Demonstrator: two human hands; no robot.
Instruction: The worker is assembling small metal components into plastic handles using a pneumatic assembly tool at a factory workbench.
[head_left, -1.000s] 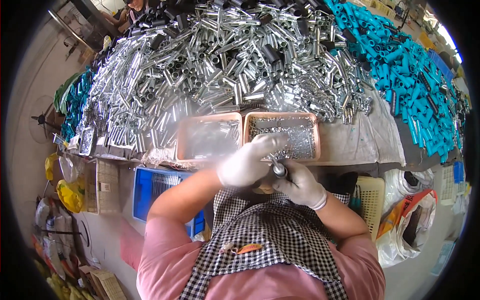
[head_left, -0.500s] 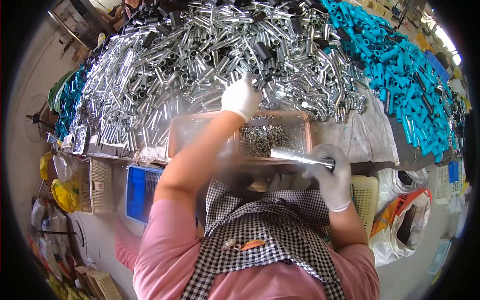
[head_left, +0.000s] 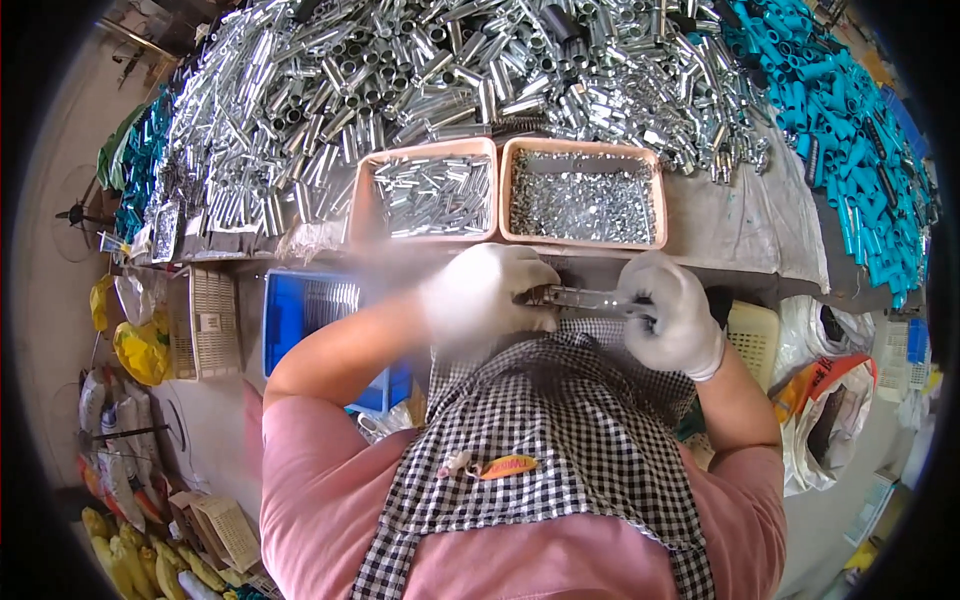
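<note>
Both my hands wear white gloves and meet in front of my apron, just below the trays. My right hand (head_left: 672,312) is closed on the right end of a shiny metal tube (head_left: 592,299), which lies roughly level. At the tube's left end, the fingers of my left hand (head_left: 492,292) are closed around a small metal part (head_left: 538,295); its shape is mostly hidden by the glove. Whether this part sits inside the tube or only touches it, I cannot tell. The left hand and wrist are partly blurred.
Ahead, an orange tray (head_left: 428,148) holds short metal pins, and another orange tray (head_left: 661,205) holds tiny metal pieces. Behind them spreads a large heap of metal tubes (head_left: 400,80). Teal tubes (head_left: 835,130) are piled at right. A blue crate (head_left: 283,310) stands lower left.
My left hand has come back from the metal heap to the tube's left end. My right hand has levelled the tube, and the view has shifted slightly.
</note>
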